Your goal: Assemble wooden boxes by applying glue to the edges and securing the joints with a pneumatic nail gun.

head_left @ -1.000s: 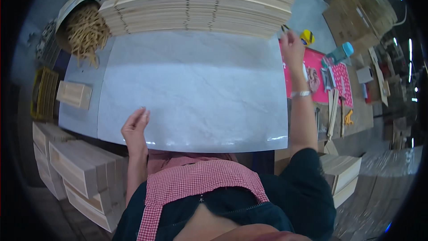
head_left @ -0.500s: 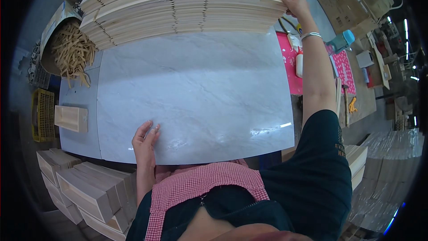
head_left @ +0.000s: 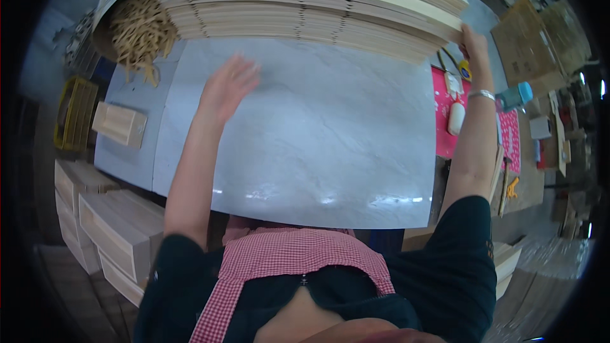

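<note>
A tall stack of pale, notched wooden boards [head_left: 267,19] lies across the far side of the marble-patterned table [head_left: 318,133]. My right hand [head_left: 474,44] is at the stack's right end, its fingers closed round the end of a board; the fingertips are partly hidden. Over the left part of the table my left hand [head_left: 230,86] is raised, slightly blurred. Its fingers are spread, and nothing is in them. The front of the stack is a short way beyond it.
A container of tan strips [head_left: 136,32] lies at the far left, near a small wooden box [head_left: 119,124]. A yellow crate [head_left: 76,114] and stacked wooden boxes [head_left: 121,228] stand left. By my right forearm are a white bottle [head_left: 456,119], hammer [head_left: 505,184] and blue-lidded bottle [head_left: 518,95].
My left hand has moved from the table's near edge up and forward toward the stack. My right hand stays at the stack's end. The whole view has shifted, with the scene appearing farther right.
</note>
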Motion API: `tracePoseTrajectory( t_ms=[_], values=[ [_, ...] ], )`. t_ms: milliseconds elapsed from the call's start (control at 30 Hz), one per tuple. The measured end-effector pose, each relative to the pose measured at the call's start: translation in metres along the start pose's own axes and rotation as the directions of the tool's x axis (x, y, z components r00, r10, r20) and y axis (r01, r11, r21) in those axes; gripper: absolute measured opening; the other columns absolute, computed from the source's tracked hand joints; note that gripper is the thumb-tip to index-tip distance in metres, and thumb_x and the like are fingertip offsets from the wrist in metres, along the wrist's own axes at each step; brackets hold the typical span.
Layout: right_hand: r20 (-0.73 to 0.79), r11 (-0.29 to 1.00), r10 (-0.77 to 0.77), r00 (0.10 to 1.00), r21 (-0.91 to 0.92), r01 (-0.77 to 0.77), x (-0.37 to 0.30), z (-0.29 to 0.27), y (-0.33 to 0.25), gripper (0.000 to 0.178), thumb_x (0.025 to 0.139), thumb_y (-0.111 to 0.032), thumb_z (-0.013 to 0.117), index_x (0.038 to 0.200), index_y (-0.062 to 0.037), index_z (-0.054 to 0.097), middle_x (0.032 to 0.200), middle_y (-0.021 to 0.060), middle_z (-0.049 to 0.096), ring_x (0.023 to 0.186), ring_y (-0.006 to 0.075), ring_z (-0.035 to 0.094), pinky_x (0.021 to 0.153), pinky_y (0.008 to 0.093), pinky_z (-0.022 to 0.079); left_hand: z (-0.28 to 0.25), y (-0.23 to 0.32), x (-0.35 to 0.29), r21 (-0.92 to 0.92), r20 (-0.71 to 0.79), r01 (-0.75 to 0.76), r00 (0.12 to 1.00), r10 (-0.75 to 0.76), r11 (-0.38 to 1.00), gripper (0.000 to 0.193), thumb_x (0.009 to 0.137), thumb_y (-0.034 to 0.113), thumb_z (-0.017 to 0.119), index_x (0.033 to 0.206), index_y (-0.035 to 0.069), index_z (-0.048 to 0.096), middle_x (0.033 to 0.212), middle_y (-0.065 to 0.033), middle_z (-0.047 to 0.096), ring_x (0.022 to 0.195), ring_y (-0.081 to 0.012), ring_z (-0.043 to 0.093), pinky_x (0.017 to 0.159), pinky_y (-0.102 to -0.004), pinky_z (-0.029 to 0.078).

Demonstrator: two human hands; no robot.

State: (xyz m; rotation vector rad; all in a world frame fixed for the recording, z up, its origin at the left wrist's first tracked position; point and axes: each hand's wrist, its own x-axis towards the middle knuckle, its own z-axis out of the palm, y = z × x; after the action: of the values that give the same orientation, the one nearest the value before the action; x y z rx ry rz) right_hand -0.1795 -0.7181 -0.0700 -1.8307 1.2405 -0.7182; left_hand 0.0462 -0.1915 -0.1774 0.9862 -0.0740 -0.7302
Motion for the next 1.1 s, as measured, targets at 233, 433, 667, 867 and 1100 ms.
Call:
tracePoseTrajectory(
  t_ms=[233,433,667,867,1100],
  values=[
    [-0.052,0.99,0.075,0.996,0.12,-0.068,-0.066,-0.005,0.016,0.046,0.092,-0.044,0.061,0.081,-0.0002,0.065,0.069,0.0073,0.058,0.055,0.0133,0.049,0.051,0.0246,0.041,0.074,0.059,0.12,-0.194,-0.173,0.013,0.984,-0.047,0.981,0.078,0.087,0.033,0.08,0.138,-0.01,0.039,0.132,-0.0284,0.046,0.121,-0.0406,0.054,0.102,-0.0527,0.05],
    [-0.153,0.979,0.201,0.968,-0.008,-0.204,-0.113,-0.015,0.023,0.05,0.094,-0.043,0.059,0.089,0.0053,0.067,0.077,0.0098,0.062,0.058,0.0139,0.052,0.053,0.0247,0.043,0.076,0.03,0.072,-0.173,-0.158,0.046,0.985,-0.073,0.984,0.044,0.087,0.014,0.076,0.116,-0.008,0.053,0.111,-0.0246,0.053,0.103,-0.036,0.06,0.093,-0.0515,0.058],
    [-0.027,0.986,0.039,0.999,-0.16,-0.042,-0.132,-0.064,0.176,0.05,0.093,-0.045,0.063,0.105,0.003,0.07,0.08,0.0111,0.063,0.071,0.0202,0.06,0.066,0.0299,0.05,0.039,-0.061,0.017,-0.244,-0.241,0.17,0.943,-0.23,0.955,0.042,0.09,0.006,0.07,0.119,-0.016,0.05,0.111,-0.0264,0.057,0.102,-0.0372,0.062,0.098,-0.0496,0.057],
    [-0.204,0.71,-0.379,0.903,-0.689,0.143,-0.251,-0.124,0.219,0.052,0.089,-0.046,0.068,0.121,-0.0045,0.067,0.106,0.0167,0.067,0.093,0.0325,0.065,0.085,0.0443,0.053,0.014,-0.073,0.004,-0.189,-0.249,0.253,0.922,-0.295,0.949,0.039,0.092,0.004,0.067,0.121,-0.016,0.049,0.115,-0.0282,0.056,0.106,-0.0392,0.063,0.097,-0.0475,0.059],
    [-0.113,0.482,-0.159,0.981,-0.876,-0.022,-0.323,-0.132,0.287,0.064,0.089,-0.05,0.067,0.134,-0.0049,0.058,0.118,0.0183,0.065,0.102,0.037,0.064,0.089,0.0515,0.05,0.026,-0.074,0.008,-0.11,-0.162,0.329,0.925,-0.344,0.938,0.04,0.094,0.006,0.066,0.12,-0.018,0.047,0.113,-0.0268,0.058,0.104,-0.0367,0.065,0.097,-0.0455,0.06]
  ],
)
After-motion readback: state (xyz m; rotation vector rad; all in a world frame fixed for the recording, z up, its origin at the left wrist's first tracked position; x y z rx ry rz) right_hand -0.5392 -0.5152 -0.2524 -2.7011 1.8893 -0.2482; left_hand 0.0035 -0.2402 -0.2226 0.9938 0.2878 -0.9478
